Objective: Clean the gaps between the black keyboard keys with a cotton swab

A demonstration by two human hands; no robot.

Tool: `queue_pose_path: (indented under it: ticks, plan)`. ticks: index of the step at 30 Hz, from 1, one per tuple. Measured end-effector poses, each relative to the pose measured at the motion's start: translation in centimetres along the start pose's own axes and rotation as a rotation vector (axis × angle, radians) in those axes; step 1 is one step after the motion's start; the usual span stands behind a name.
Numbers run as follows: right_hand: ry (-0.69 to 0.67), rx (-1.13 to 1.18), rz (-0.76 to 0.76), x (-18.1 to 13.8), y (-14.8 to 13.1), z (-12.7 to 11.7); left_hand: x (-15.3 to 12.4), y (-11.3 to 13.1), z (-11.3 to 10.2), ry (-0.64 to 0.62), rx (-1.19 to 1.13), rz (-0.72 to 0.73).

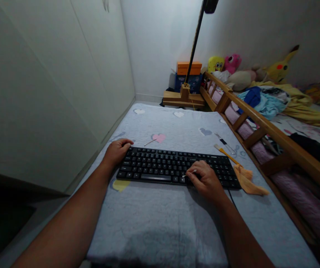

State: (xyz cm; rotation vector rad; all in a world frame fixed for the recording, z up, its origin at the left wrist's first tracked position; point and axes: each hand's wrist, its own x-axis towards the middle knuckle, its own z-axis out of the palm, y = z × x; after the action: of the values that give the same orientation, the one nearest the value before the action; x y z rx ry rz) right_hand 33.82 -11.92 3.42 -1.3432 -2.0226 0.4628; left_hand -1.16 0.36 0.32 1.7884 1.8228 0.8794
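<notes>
A black keyboard (pixel 160 163) lies flat across the cloth-covered surface. My left hand (pixel 117 152) is closed at its upper left corner, thumb resting by the edge; the fingertips are partly hidden. Between thumb and fingers, my right hand (pixel 203 178) pinches a cotton swab (pixel 189 174). One tip of that swab touches, or hovers just over, the keys in the bottom row right of the space bar. Beyond the keyboard, a second cotton swab (pixel 150 142) lies by a pink heart print.
Right of the keyboard lie a brush with a yellow handle (pixel 228 154), a slim metal tool with a black band (pixel 223 142) and an orange cloth (pixel 246 180). A wooden bed rail (pixel 249 108) borders the right side; a white cabinet (pixel 65 74) stands left. A pole stand (pixel 184 97) is behind.
</notes>
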Motion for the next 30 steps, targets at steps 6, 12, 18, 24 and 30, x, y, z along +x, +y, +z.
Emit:
queue_pose_path:
  ticks: [6, 12, 18, 24, 30]
  plan:
    - [-0.026, 0.014, -0.031, 0.2, -0.2, 0.3, 0.1, -0.1, 0.0, -0.003, 0.006, 0.008]
    - [-0.020, 0.000, -0.027, 0.2, -0.2, 0.6, 0.0, 0.1, -0.1, -0.001, 0.012, 0.001]
    - [0.010, -0.010, -0.020, 0.4, 0.0, 0.9, 0.0, 0.0, 0.0, 0.002, -0.003, -0.002]
    - [0.040, -0.063, -0.026, 0.5, 0.4, 1.1, -0.1, -0.2, 0.1, 0.009, -0.003, -0.002]
    - [0.033, -0.035, -0.046, 0.4, -0.1, 1.0, 0.0, 0.0, 0.1, 0.002, -0.009, 0.000]
